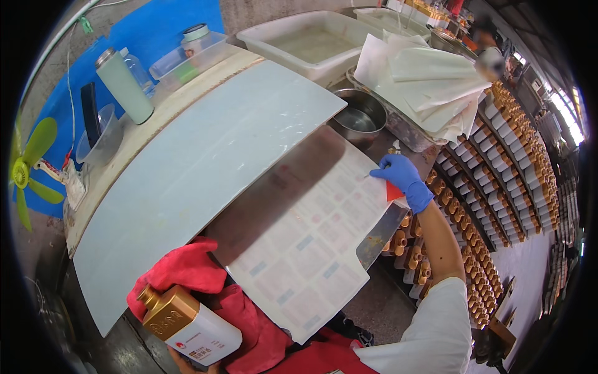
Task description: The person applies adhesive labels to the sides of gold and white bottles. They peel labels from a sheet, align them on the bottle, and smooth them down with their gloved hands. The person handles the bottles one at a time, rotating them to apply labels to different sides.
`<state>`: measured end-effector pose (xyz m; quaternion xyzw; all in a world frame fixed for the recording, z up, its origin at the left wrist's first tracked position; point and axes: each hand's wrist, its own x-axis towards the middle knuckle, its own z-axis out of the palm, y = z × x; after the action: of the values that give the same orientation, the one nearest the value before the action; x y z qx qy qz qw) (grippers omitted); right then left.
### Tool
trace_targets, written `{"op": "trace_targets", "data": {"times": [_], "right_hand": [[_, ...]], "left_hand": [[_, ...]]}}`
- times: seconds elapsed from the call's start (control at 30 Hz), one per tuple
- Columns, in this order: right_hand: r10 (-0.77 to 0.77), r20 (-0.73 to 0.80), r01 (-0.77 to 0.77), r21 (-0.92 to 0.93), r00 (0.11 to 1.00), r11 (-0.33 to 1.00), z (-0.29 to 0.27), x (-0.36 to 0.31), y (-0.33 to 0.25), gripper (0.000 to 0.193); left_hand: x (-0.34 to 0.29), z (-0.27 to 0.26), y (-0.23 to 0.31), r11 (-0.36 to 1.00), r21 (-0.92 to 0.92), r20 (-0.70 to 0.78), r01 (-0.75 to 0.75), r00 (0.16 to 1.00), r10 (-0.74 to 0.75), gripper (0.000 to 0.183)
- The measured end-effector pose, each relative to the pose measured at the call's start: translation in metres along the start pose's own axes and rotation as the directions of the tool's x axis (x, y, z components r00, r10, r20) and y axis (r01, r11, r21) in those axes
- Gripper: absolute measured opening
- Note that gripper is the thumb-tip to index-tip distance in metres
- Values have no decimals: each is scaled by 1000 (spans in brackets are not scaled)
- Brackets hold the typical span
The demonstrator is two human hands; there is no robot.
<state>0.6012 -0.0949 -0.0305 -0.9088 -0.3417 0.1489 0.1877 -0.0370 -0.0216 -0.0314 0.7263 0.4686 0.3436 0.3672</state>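
At the lower left, my left hand (179,361) holds a flat-sided bottle (205,333) with a gold shoulder and neck and a white body. The bottle leans, its neck toward the upper left. A red cloth (187,267) is bunched behind and beside it. My right hand (402,177), in a blue glove, is at the right edge of a translucent sheet (317,230) with rows of faint printed patches. Its fingertips are pinched together there; what they grip is too small to tell. Below the palm a red piece (393,192) shows.
Beyond the sheet lies a pale board (205,149). A metal bowl (358,118) of liquid, a white tub (305,43) and stacked white sheets (423,81) stand at the back. Racked gold-topped bottles (498,168) fill the right. A green fan (22,173) and a flask (124,87) are left.
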Motion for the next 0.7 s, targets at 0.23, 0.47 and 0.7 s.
{"op": "trace_targets", "data": {"times": [0.23,0.47,0.7], "right_hand": [[-61,92,15,442,994,897,-1,9,32,32],[20,85,-58,473,996,879,-5,3,34,25],[30,-66,-5,356,997,934,-13,-13,18,24]], "left_hand": [[3,1,9,984,139,-31,-115,992,120,91],[3,0,10,980,150,-44,-127,990,135,92],[-6,-10,14,996,87,-16,0,1000,2,90]]}}
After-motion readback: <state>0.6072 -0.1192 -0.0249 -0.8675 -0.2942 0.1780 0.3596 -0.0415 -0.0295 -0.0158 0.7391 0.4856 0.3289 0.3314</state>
